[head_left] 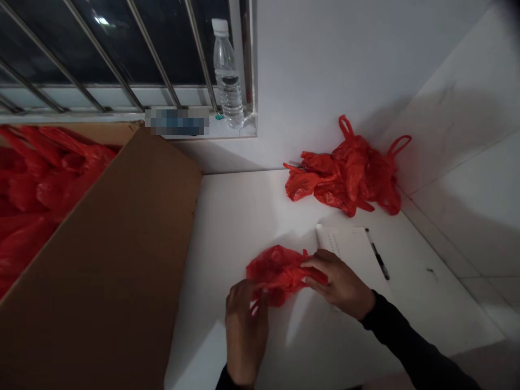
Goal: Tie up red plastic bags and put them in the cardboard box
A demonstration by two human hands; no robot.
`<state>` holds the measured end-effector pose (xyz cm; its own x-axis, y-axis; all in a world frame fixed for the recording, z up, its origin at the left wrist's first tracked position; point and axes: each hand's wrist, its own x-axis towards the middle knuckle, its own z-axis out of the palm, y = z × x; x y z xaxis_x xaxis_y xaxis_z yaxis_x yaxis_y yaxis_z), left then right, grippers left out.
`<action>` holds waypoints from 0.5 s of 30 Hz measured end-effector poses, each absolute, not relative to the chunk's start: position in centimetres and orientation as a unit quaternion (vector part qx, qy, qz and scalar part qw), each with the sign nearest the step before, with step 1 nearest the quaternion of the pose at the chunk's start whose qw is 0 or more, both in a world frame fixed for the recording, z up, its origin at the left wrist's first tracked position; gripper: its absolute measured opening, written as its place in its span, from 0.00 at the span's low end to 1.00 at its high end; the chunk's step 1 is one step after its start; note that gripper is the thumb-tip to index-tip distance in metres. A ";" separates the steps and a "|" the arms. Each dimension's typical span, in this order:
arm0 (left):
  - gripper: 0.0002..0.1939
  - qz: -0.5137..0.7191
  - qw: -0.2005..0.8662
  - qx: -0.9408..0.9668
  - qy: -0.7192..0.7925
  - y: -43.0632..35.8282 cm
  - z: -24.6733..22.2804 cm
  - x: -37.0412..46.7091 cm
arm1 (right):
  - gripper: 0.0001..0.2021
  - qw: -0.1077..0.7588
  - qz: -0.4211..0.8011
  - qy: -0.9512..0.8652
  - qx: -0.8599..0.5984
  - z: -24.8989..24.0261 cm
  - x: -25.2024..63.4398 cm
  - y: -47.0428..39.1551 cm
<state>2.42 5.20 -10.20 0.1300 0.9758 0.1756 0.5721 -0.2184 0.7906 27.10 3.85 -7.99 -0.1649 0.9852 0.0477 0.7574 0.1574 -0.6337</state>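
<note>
Crumpled, glossy red plastic bag (276, 268)

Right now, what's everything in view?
handled plastic bag: one, red, between hands
piled plastic bags: several, red, table's back right
cardboard box: one, brown, left
boxed plastic bags: uncounted, red, inside
water bottle: one, clear, windowsill
pixelated patch: one, bluish, windowsill
window bars: several, grey, upper left
paper: one, white, on table
pen: one, black, beside paper
table: one, white, beneath
wall: one, white, behind
left hand: one, black-sleeved, near bag
right hand: one, black-sleeved, gripping bag
</note>
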 end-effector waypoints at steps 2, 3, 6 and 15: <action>0.09 0.363 0.291 0.657 0.593 5.5 -9.8 1.1 | 0.09 0.260 0.260 -0.693 -0.620 -7.5 27.6 3.6; 0.10 0.366 0.294 0.644 0.605 5.6 -9.5 0.7 | 0.09 0.275 0.262 -0.683 -0.624 -7.4 27.8 3.4; 0.12 0.376 0.300 0.634 0.605 5.3 -8.5 0.4 | 0.12 0.303 0.266 -0.672 -0.621 -7.0 27.7 3.0; 0.08 0.378 0.264 0.731 0.503 5.3 -7.9 2.8 | 0.12 0.307 0.305 -0.677 -0.595 -6.0 25.6 2.6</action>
<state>2.80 5.28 -7.94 0.2093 0.9348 0.2869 0.5361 -0.3551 0.7658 25.57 2.57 -6.03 -0.1029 0.9933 0.0534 0.6192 0.1060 -0.7781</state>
